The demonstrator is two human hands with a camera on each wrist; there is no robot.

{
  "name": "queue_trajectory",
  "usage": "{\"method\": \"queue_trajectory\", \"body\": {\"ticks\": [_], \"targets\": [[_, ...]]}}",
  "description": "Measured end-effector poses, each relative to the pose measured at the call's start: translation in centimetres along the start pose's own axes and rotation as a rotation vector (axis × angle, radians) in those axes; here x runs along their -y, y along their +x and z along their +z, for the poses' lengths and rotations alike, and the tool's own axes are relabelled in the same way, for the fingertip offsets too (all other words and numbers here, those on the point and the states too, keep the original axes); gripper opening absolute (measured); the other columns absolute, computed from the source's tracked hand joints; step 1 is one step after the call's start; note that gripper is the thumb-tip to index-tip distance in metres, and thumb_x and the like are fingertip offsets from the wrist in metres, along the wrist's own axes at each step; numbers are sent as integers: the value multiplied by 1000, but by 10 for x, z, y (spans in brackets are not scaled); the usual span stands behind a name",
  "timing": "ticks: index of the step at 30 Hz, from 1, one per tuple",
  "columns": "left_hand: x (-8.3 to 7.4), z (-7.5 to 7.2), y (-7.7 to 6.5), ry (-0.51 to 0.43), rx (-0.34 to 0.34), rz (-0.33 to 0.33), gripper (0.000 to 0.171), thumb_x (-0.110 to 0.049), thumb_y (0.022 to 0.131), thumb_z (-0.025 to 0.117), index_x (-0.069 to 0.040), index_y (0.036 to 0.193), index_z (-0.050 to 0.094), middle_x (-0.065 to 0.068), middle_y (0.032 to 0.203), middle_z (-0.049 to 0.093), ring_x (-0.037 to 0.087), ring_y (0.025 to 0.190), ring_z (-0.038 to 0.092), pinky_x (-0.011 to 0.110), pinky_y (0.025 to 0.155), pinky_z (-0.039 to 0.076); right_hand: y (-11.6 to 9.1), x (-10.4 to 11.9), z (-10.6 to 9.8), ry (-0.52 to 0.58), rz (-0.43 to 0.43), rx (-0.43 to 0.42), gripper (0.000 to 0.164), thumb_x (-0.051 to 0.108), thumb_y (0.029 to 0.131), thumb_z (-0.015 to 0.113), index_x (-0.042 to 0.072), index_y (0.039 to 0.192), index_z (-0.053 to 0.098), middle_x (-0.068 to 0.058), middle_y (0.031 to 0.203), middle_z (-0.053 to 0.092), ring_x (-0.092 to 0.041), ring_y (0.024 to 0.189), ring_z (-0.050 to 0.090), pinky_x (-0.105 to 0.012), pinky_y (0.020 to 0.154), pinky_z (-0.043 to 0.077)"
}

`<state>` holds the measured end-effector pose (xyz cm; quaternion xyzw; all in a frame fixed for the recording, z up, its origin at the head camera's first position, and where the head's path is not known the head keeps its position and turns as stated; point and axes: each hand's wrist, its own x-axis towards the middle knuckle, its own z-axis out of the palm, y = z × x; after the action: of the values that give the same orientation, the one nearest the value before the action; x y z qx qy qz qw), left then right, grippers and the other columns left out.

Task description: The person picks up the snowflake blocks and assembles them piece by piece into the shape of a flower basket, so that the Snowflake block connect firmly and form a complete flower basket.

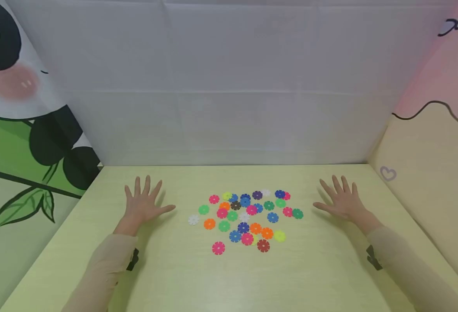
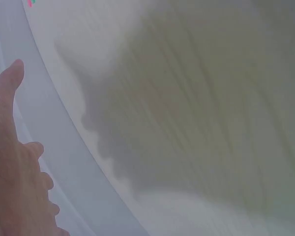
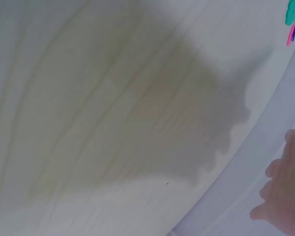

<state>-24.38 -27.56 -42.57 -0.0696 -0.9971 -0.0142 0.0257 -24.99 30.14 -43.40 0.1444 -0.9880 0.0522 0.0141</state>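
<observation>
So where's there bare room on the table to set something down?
The near stretch of table, between the sleeves in front of the discs, is bare; so is the strip between discs and pale backdrop. The middle is crowded, some discs overlapping.

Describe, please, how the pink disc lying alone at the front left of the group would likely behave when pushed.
The pink disc probably slides rather than rolls, since it lies flat. Small and thin-looking, it is likely light. Its notched rim may offer some grip.

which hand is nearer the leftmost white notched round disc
Left: the left hand is just left of the white disc; the right hand is right of all other discs.
</observation>
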Motion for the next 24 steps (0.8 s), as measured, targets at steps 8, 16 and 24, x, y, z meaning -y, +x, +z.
{"method": "queue_trajectory", "body": {"ticks": [8,16,24], "targets": [[-8,-5,1,-31,-11,30,97,-71,74,48,-6,143,24,29,146,5,49,132,-5,69,97,-7,-1,2,-4,37,-72,-25,80,56,84,49,8,143,23,-32,143,15,-54,129,9,-68,100,4],[-28,-10,4,-60,-31,121,92,-63,77,54,-6,143,25,27,147,9,45,134,-1,66,101,-3,2,8,-5,123,-146,-41,80,52,83,54,8,143,23,-31,143,17,-52,129,14,-64,102,10],[-58,-15,7,-142,-88,255,88,-53,78,60,-3,141,26,23,147,17,39,135,10,60,105,10,5,21,-9,248,-149,-32,80,50,82,58,9,143,25,-25,145,21,-46,130,18,-65,99,20]]}}
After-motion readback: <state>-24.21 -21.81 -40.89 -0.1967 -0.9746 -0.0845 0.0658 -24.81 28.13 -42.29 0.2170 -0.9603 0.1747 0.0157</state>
